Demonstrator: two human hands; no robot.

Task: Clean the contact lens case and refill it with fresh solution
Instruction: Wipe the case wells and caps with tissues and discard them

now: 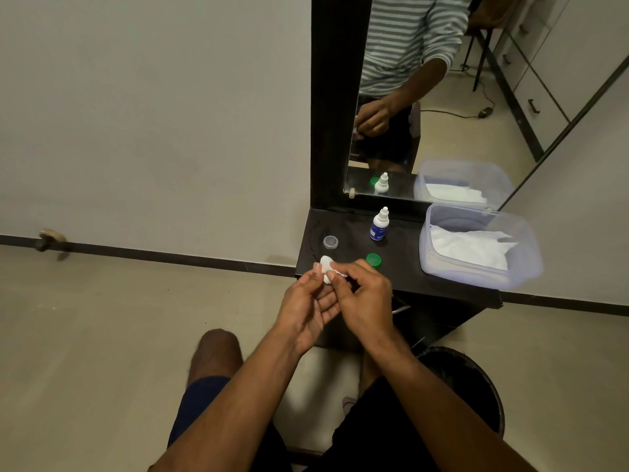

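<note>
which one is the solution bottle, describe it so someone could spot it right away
Find the black shelf under the mirror. The solution bottle stands upright at its back edge, left of the clear plastic tub. It is the only tall item there: white with a blue label, unlike the low green cap and clear cap.

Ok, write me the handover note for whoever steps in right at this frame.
Left hand holds a small white item at its fingertips; right hand pinches a white tissue against it. Whether that item is the lens case cannot be told.
On the black shelf: clear cap, green cap, solution bottle upright, tub of tissues.
Done: both caps off. Left: finish wiping, refill, recap.
</note>
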